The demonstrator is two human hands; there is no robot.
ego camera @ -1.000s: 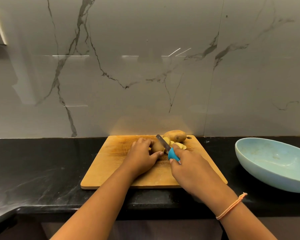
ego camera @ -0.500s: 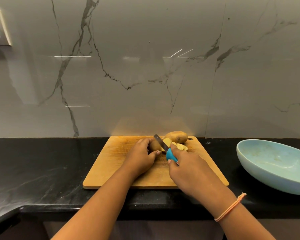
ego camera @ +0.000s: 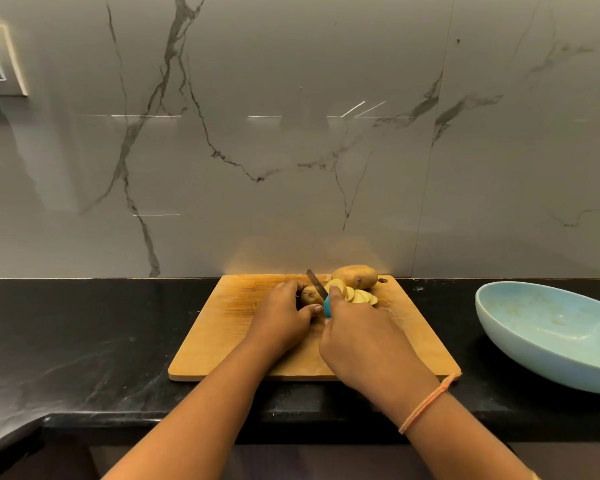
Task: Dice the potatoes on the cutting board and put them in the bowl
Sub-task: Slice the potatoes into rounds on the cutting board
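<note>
On the wooden cutting board (ego camera: 222, 334), my left hand (ego camera: 281, 320) grips the remaining stub of a brown potato (ego camera: 309, 295). My right hand (ego camera: 364, 341) holds a knife (ego camera: 317, 284) by its blue handle, the blade angled against the stub's cut end. Several pale yellow slices (ego camera: 357, 295) lie fanned out to the right of the blade. A whole potato (ego camera: 355, 276) rests behind them near the board's far edge. The light blue bowl (ego camera: 548, 336) stands to the right of the board with nothing visible inside.
The board lies on a black stone counter (ego camera: 84, 334) against a grey marble wall (ego camera: 291, 150). A pale wall fitting (ego camera: 0, 60) shows at the upper left. The counter's front edge runs just below my forearms.
The potato stub in my left hand has grown shorter and the fan of slices beside the blade has grown. The knife has shifted slightly left along the potato.
</note>
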